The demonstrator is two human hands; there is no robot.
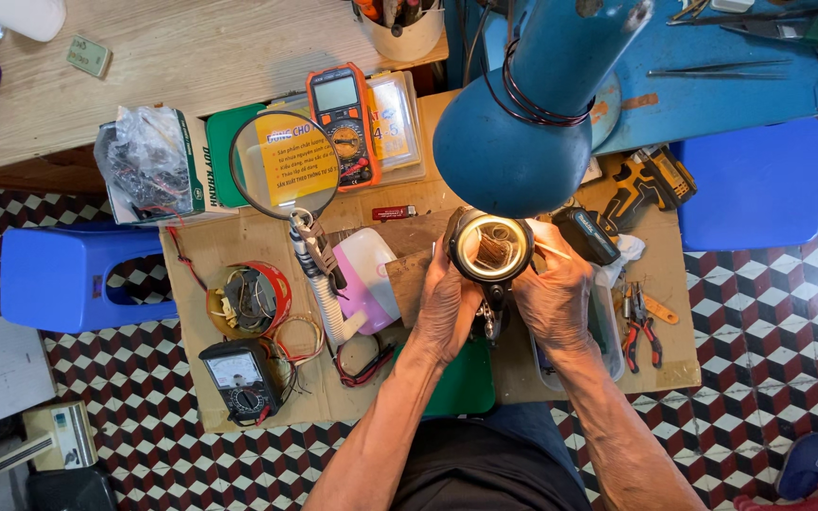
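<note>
**Both hands on a round motor under the lamp**

The left hand [449, 308] and right hand [553, 301] clasped a round motor housing [492, 248] from both sides, fingers pressed against it. It sat just below the blue lamp [523, 123], right of the magnifying glass [284, 166].

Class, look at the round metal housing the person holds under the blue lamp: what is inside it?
Inside the round housing, reddish-brown wire coils show. Both the left hand and right hand cover its sides; deeper parts are hidden.
</note>
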